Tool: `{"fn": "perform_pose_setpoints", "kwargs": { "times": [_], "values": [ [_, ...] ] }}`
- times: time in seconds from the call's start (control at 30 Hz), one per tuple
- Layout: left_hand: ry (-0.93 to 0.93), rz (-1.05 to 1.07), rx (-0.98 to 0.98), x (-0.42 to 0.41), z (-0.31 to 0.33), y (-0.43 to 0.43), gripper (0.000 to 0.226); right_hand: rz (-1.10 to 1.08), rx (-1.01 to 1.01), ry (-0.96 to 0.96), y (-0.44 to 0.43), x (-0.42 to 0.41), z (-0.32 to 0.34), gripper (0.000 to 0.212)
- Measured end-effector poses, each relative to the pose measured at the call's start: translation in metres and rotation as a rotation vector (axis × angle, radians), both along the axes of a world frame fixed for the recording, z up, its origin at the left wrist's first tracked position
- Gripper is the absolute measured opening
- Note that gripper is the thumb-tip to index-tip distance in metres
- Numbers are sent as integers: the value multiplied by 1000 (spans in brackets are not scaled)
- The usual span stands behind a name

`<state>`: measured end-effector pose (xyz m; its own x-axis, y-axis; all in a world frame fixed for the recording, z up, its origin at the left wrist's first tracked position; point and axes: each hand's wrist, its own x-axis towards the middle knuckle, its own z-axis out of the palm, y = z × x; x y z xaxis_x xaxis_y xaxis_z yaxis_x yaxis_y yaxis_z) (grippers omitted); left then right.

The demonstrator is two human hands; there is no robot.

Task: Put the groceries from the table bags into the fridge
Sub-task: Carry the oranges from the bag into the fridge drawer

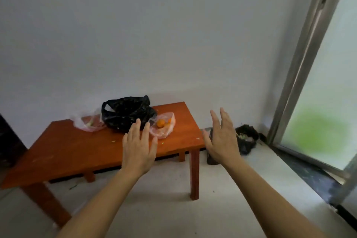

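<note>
A low orange-brown wooden table (67, 150) stands against the white wall. On its far side sit three bags: a clear bag with green stalks (87, 121) at the left, a black plastic bag (127, 113) in the middle, and a clear pinkish bag holding oranges (164, 124) at the right. My left hand (139, 147) hovers open, palm down, just in front of the black bag and the orange bag. Held out to the right of the table's corner, my right hand (222, 137) is open and empty. No fridge is in view.
A black rubbish bag (246, 138) with scraps sits on the floor in the corner, beside a dark block (211, 157) by the table leg. A sliding glass door with a metal frame (301, 75) fills the right side. Dark furniture (7, 141) stands at the far left.
</note>
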<state>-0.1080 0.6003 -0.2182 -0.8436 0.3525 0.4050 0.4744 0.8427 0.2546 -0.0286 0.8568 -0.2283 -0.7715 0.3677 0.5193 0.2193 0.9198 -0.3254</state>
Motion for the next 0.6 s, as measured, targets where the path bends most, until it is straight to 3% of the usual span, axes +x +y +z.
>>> {"fn": "perform_pose_setpoints", "kwargs": {
  "times": [0.4,0.6],
  "values": [
    [-124,41,-86,-253,8,51,58,295,-181,-102,45,-290,-6,57],
    [-283,-26,-73,-338,-31,65,53,454,-175,-302,47,-387,-34,42]
  ]
}}
